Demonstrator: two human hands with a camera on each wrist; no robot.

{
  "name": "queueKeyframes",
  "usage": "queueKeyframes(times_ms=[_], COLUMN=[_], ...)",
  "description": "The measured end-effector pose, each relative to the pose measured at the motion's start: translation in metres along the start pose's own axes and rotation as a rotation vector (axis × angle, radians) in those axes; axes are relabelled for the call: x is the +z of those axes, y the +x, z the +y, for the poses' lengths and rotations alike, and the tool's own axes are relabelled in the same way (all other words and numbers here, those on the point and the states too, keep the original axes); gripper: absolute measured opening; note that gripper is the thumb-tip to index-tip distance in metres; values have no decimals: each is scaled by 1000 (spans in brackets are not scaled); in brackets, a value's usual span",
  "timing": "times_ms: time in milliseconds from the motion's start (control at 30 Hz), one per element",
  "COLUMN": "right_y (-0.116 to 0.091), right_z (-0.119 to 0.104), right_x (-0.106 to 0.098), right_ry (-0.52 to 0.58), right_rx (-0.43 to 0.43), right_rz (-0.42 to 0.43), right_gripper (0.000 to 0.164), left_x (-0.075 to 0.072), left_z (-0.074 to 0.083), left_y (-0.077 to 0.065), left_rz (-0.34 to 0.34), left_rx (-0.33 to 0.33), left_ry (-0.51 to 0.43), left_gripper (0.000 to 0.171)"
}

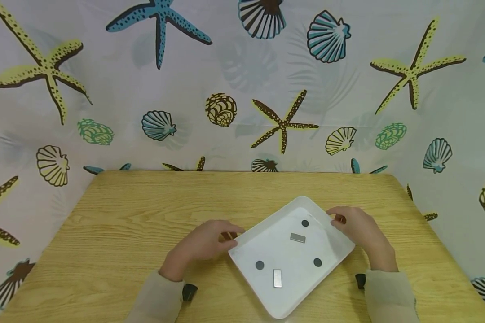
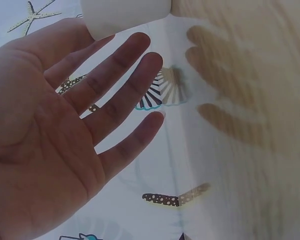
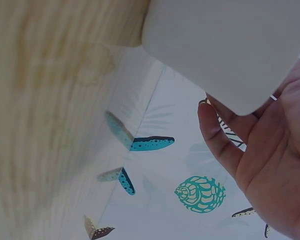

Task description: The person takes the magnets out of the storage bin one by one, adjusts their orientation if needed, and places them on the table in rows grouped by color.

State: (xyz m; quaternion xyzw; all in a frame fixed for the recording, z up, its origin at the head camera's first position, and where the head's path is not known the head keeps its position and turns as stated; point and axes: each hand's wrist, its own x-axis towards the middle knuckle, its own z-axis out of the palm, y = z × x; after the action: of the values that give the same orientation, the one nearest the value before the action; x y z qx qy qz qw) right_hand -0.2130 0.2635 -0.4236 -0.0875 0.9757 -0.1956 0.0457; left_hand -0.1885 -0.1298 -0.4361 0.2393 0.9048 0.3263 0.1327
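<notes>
A white shallow rectangular tray [image 1: 291,264] stands diagonally over the wooden table. My left hand [image 1: 208,240] pinches its left corner between thumb and index finger. In the left wrist view that hand [image 2: 65,120] has its other fingers stretched out beside the tray's corner [image 2: 127,15]. At the upper right side, my right hand [image 1: 357,229] grips the rim. The right wrist view shows the tray's outer wall [image 3: 225,45] between the thumb and fingers of that hand [image 3: 275,155]. Inside lie three dark round discs [image 1: 260,265] and two silver rectangular pieces [image 1: 277,278].
The wood-grain table [image 1: 145,202] extends to both sides of the tray and behind it. A white curtain [image 1: 186,80] printed with starfish and shells hangs at the back and sides. A small black piece [image 1: 189,292] sits at the left cuff, another [image 1: 360,281] at the right.
</notes>
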Motion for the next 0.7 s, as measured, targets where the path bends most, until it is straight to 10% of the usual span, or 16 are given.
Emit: queueKeyframes(times_ms=[700], right_y=[0], right_z=[1], right_x=[1], right_ry=[-2], right_rx=[11], right_rz=[-47], right_gripper=[34], left_x=[2], left_z=[-4], left_y=[2], left_rz=[32], left_rx=[38], left_ry=[-9], left_gripper=[31])
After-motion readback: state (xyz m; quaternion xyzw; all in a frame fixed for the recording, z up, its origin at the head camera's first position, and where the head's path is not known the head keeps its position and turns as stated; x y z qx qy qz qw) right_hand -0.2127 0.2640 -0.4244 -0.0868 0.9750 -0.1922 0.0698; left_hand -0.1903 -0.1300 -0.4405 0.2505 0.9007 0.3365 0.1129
